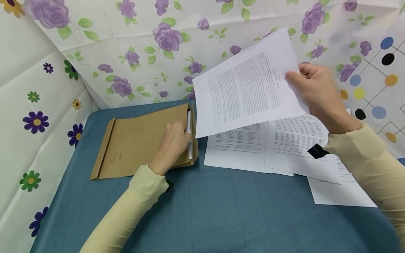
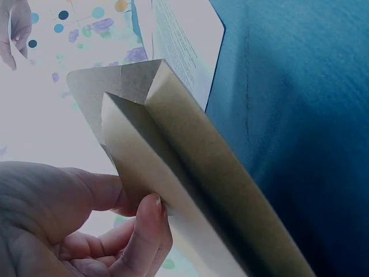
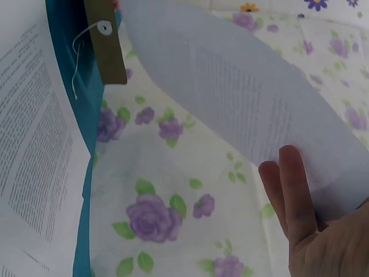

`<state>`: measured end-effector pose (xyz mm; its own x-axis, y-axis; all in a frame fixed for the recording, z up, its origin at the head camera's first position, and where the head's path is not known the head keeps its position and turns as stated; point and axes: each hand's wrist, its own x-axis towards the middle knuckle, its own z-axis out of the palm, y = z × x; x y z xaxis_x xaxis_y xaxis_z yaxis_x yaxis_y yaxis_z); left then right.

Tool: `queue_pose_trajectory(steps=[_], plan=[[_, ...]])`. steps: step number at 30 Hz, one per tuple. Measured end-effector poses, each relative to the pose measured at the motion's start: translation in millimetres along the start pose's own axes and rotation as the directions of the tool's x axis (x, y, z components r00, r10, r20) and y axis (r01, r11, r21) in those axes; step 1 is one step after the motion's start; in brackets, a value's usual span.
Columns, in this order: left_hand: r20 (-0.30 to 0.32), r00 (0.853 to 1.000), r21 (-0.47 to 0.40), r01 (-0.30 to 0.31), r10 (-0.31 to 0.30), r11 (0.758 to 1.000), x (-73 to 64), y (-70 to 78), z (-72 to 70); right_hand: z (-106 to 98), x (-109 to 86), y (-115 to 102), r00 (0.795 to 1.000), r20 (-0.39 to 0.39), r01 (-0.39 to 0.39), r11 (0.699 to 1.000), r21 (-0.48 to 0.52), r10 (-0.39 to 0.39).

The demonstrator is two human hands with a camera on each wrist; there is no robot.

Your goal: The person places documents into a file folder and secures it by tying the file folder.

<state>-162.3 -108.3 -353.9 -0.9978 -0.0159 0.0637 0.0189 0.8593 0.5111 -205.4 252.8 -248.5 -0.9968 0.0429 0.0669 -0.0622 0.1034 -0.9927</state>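
A brown paper envelope (image 1: pixel 139 140) lies at the left of the table, its mouth facing right and white papers (image 1: pixel 189 121) showing inside. My left hand (image 1: pixel 172 146) pinches the edge of that mouth. Close up in the left wrist view, thumb and fingers of the left hand (image 2: pixel 63 222) hold one wall of the envelope (image 2: pixel 225 179), and the mouth gapes. Raised above the table, a printed sheet (image 1: pixel 240 88) hangs from my right hand (image 1: pixel 317 91), pinched near its right edge. In the right wrist view the sheet (image 3: pixel 242 98) bends away from the right hand (image 3: pixel 328 242).
Several printed pages (image 1: pixel 299 149) lie overlapping on the blue cloth-covered table (image 1: pixel 227 211), under and right of the raised sheet. Flower-patterned sheeting (image 1: pixel 167 37) hangs behind and at the left. A string on a round button (image 3: pixel 104 27) shows on the envelope's flap.
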Motion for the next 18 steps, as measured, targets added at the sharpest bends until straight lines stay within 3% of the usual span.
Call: queue_pose_trajectory(steps=[7,13,18], plan=[[-0.009,1.0,-0.009,-0.011,0.011,1.0,1.2,-0.9,3.0,19,-15.1,2,0.998,0.017,0.067,0.98,-0.189,-0.065],[-0.008,1.0,-0.002,-0.018,0.018,1.0,1.4,-1.2,5.4,29,-31.4,-1,0.996,0.055,0.084,0.963,-0.256,-0.073],[-0.01,1.0,0.0,-0.02,0.02,1.0,1.6,-0.9,6.5,36,-41.0,-2,0.987,0.153,0.079,0.957,-0.278,-0.037]])
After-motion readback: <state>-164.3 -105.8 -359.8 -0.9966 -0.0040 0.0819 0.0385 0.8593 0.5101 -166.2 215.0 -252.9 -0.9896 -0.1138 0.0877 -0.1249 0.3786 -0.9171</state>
